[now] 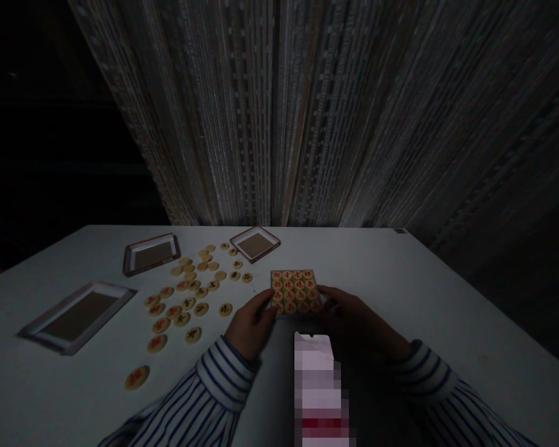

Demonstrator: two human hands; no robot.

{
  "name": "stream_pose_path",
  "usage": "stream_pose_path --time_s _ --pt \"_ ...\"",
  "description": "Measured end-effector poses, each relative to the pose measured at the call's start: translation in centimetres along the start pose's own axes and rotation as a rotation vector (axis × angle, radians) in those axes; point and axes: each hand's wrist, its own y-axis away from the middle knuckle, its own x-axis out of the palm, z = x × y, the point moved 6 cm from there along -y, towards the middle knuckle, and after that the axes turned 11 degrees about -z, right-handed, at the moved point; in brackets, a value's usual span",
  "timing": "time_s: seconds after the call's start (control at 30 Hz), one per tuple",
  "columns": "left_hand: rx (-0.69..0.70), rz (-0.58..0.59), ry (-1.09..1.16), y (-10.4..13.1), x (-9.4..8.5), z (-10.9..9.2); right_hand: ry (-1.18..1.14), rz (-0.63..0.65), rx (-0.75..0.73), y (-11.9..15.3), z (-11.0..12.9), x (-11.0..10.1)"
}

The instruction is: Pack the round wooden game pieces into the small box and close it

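A small square box of xiangqi pieces (297,292) is between my two hands, tilted toward me. Its round wooden pieces stand in neat rows with red characters facing up. My left hand (250,326) grips the lower left side, with the thumb near the front corner. On the opposite side, my right hand (354,316) has its fingers closed at the right edge. To the left of the box, many loose xiangqi pieces lie scattered on the table, such as a black-marked piece (192,334) and a red-marked piece (136,377); some show blank faces.
Three shallow box parts lie on the white table (447,347): a left tray (47,343), a back-left tray (151,269) and a middle tray (266,253). A phone (313,351) with a lit, pixelated screen is below my hands. A string curtain (279,112) hangs behind the table.
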Motion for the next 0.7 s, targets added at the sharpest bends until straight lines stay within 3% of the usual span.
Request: stream_pose_path --time_s 0.33,0.43,0.53,0.7 --pt "-0.008 0.006 0.002 0.1 0.0 -0.4 -0.005 -0.027 -0.046 0.0 -0.2 0.2" --pt "-0.019 -0.007 0.013 0.1 0.1 -0.2 0.042 -0.030 0.007 0.0 -0.8 -0.1" --pt "-0.010 -0.068 0.007 0.1 -0.1 0.0 0.059 -0.136 0.093 -0.2 -1.9 -1.1" --pt "-0.013 -0.176 -0.022 0.1 -1.0 0.4 -0.132 -0.351 0.145 -0.5 -3.5 -2.3"
